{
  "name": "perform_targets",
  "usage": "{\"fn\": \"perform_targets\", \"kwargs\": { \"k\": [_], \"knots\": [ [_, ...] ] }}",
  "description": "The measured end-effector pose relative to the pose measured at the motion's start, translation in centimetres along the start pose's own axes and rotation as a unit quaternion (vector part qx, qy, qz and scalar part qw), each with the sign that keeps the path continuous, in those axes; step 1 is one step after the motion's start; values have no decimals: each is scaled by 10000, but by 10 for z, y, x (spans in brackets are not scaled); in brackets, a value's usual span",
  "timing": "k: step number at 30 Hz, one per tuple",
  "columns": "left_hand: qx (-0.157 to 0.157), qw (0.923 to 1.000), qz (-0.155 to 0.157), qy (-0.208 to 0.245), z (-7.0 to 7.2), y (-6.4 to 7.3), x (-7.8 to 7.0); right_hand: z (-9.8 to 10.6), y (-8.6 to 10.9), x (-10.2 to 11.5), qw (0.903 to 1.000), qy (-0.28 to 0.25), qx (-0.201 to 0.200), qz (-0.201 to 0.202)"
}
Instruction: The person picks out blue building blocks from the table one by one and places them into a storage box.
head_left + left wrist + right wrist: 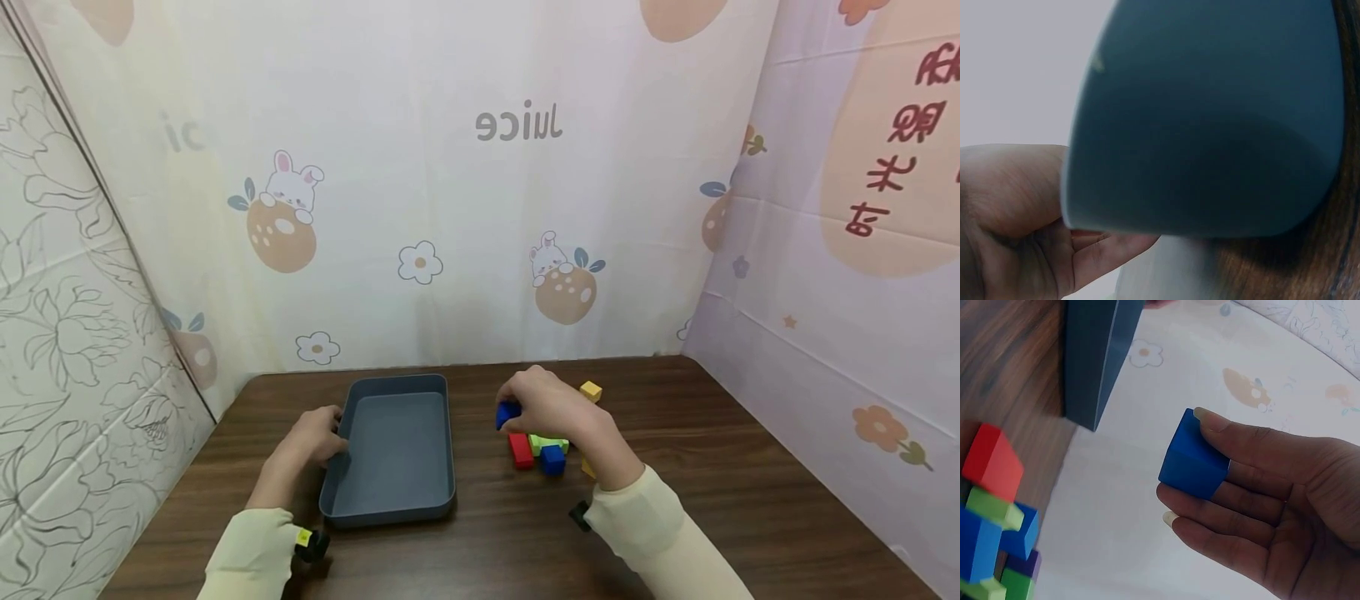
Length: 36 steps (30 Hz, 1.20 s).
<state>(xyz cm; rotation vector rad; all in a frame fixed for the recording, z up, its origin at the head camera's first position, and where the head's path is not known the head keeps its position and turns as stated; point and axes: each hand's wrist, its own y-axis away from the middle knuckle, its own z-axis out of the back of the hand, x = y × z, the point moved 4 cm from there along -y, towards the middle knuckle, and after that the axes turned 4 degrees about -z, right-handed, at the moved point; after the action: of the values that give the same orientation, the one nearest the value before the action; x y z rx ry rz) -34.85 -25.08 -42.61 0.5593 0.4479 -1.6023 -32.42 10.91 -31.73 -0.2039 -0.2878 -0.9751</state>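
Observation:
A dark grey-blue rectangular tray (390, 510) lies flat on the table. At its left rim is my left hand (309, 437), thumb over the edge; in the left wrist view that hand (1022, 219) grips the rim, its fingers partly hidden behind the tray wall (1210, 125). A blue block (1194, 456) is pinched between the thumb and fingers of my right hand (1260, 500), raised above the table. Below and beside that hand lie a red block (521, 451), a light green block (551, 444) and another blue block (553, 460).
A yellow block (591, 391) lies behind my right forearm, with another yellow piece (588, 468) partly covered by it. Purple (1025, 564) and green (1017, 586) blocks show in the right wrist view. Patterned curtains (420, 167) stand behind the brown wooden table (495, 542).

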Motion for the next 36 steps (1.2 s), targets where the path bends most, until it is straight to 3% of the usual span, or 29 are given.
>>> {"fn": "perform_targets", "kwargs": {
  "k": [14,27,36],
  "knots": [
    [-32,9999,-105,51,0,-1,3,-11,-11,25,9997,-18,26,233],
    [-57,9996,-179,208,-1,2,2,-15,-14,31,9996,-2,71,283],
    [-119,9983,-244,525,-3,1,10,-17,-15,33,9993,50,155,326]
  ]
}}
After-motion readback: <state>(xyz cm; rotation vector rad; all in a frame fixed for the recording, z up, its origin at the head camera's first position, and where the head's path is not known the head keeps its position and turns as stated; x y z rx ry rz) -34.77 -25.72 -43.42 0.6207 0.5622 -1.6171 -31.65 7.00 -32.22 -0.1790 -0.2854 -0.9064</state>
